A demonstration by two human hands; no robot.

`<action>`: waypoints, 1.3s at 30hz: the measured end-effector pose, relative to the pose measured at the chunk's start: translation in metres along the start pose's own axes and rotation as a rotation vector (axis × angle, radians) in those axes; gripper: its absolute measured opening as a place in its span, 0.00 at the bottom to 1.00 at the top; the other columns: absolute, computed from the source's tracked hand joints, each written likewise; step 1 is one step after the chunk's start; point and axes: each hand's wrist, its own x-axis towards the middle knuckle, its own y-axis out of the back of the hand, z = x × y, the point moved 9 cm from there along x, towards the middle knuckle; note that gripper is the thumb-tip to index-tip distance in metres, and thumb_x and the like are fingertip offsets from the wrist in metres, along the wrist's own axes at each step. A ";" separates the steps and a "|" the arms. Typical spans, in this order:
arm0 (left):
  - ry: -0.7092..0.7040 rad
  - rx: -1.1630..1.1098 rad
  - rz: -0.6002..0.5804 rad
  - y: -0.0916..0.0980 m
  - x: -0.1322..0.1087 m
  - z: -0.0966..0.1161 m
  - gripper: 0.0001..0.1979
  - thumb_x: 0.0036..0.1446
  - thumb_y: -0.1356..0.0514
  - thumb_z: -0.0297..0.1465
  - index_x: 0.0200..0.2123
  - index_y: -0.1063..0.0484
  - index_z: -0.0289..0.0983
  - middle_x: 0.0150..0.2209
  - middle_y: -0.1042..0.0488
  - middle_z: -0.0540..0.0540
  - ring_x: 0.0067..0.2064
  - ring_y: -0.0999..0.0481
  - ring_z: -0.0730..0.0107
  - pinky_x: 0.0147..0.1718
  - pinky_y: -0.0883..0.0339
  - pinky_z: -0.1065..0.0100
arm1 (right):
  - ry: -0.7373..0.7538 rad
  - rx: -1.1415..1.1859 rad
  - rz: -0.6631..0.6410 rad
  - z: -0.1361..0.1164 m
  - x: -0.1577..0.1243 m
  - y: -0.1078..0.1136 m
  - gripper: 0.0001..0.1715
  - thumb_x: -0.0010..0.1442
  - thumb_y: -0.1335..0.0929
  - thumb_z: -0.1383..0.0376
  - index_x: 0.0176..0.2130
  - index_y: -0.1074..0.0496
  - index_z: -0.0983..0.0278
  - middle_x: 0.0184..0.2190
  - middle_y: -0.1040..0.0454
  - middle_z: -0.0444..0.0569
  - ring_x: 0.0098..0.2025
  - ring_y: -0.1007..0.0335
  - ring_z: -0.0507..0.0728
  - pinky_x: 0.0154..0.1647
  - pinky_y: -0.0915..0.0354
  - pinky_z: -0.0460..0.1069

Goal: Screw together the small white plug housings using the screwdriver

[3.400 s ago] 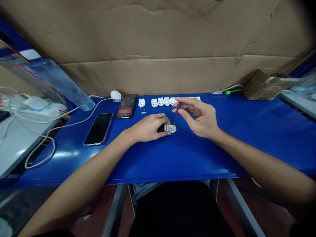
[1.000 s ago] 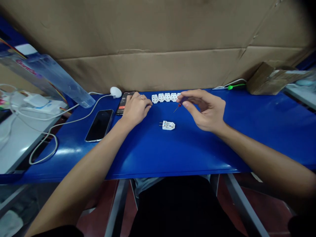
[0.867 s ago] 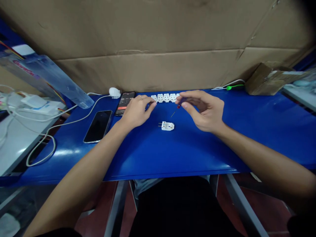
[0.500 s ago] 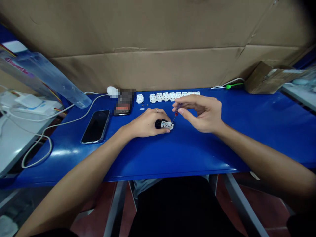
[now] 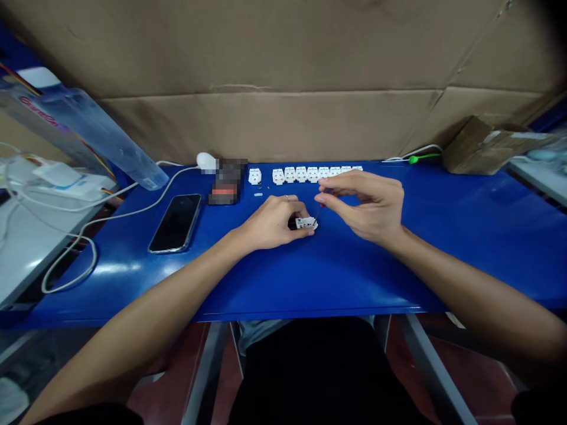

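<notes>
And there's the left hand point(image 5: 277, 215) clenched round the white plug point(image 5: 305, 223), low on the blue table point(image 5: 354, 277), right hand point(image 5: 365, 206) pinching a small screwdriver point(image 5: 321, 206), tip at the plug: screw work, and that tip needs a steady seat!

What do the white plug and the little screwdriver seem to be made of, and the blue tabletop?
The plug looks like matte white plastic. The screwdriver seems to have a dark plastic handle and metal shaft, though it's small here. The tabletop looks like glossy painted metal, judging by its glare; laminate is possible.
</notes>
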 end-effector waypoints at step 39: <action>-0.027 -0.050 -0.010 0.003 0.000 -0.001 0.11 0.67 0.24 0.38 0.49 0.13 0.41 0.48 0.14 0.43 0.47 0.15 0.55 0.48 0.24 0.55 | -0.175 0.218 -0.261 0.021 -0.008 -0.022 0.23 0.77 0.27 0.62 0.68 0.17 0.50 0.52 0.10 0.45 0.52 0.11 0.57 0.60 0.15 0.55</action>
